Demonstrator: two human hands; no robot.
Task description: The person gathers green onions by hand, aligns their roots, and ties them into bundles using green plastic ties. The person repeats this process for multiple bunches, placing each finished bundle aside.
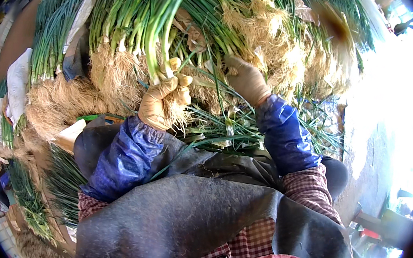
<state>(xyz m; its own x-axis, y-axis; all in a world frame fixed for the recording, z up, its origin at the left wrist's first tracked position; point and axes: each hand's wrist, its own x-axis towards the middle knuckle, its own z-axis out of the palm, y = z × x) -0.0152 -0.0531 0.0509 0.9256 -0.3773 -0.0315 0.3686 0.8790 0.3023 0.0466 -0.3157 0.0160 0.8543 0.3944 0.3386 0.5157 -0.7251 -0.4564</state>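
L hand (165, 101) fist-clamped on green onion bunch (163, 27) near roots; R hand (247, 78) fingers curled into onion pile (277, 45).

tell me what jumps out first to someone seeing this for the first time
A great heap of green onions with pale tangled roots fills the top half of the view. In the middle, the gloved left hand grips a bunch of green onions near its roots, stalks pointing up. Just to the right, the gloved right hand reaches into the heap; both forearms wear shiny blue sleeve covers, above a dark apron at the bottom.
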